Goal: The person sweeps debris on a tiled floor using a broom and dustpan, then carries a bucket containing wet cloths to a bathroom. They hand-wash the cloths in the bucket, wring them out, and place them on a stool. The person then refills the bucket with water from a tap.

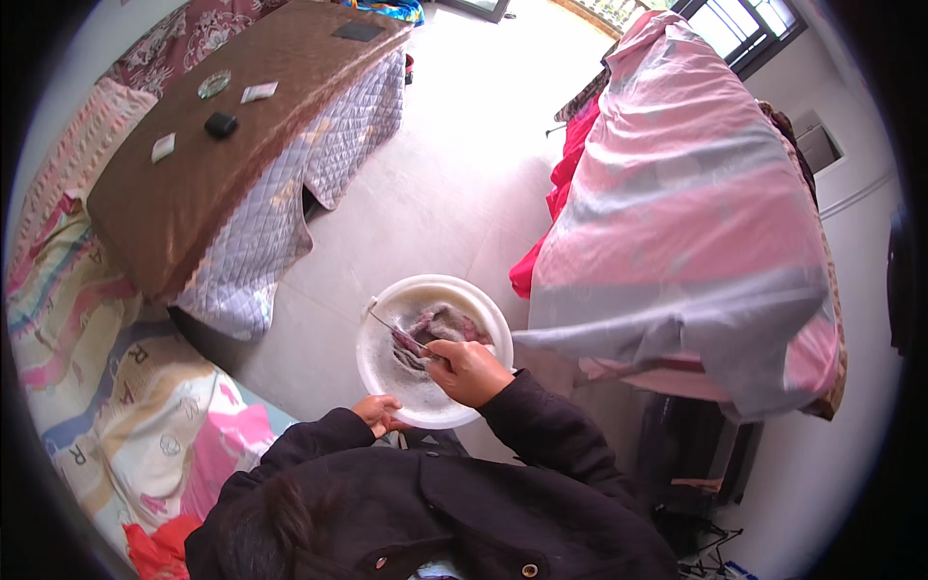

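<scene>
A white plastic bucket (384, 362) with a thin wire handle (397, 328) is right in front of my body. Crumpled grey and reddish cloths (446, 324) lie inside it. My right hand (471, 371) is closed around the wire handle over the bucket's opening. At the bucket's lower left rim is my left hand (377, 415), its fingers against the outer wall; part of them is hidden beneath the rim.
To the left stands a table with a brown cover (196, 181), holding a glass ashtray (214, 84) and small packets. Patterned bedding (109, 348) lies lower left. A pink and grey sheet (681, 217) drapes furniture at right, beside red cloth (562, 188). Tiled floor (377, 225) lies between.
</scene>
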Tool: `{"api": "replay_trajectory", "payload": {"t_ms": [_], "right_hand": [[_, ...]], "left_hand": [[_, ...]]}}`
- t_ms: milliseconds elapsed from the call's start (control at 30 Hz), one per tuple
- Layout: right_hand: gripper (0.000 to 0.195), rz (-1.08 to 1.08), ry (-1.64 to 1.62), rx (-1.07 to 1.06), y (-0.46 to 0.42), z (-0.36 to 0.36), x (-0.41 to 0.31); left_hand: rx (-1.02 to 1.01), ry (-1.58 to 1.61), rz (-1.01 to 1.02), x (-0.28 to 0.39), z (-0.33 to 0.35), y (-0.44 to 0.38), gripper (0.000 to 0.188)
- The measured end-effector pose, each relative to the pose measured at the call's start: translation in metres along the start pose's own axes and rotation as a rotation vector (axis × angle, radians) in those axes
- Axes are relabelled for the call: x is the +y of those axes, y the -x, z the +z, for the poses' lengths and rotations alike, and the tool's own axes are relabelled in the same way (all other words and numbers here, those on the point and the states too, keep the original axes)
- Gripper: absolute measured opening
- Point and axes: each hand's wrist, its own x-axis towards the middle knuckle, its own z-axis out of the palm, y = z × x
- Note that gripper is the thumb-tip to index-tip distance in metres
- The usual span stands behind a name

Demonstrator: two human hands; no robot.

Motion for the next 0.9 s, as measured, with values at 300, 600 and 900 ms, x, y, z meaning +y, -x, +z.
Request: {"api": "replay_trajectory", "payload": {"t_ms": [300, 600, 900], "right_hand": [[0.018, -0.147, 0.115, 0.021, -0.242, -0.144, 0.068], [0.019, -0.080, 0.165, 0.008, -0.476, -0.307, 0.144], [0.020, 0.046, 0.140, 0.074, -0.666, -0.470, 0.264]], "left_hand": [[0.093, 0.107, 0.076, 0.250, 0.103, -0.109, 0.041], [0.067, 0.164, 0.077, 0.496, 0.195, -0.252, 0.045], [0.049, 0.081, -0.090, 0.724, 0.298, -0.423, 0.043]]}}
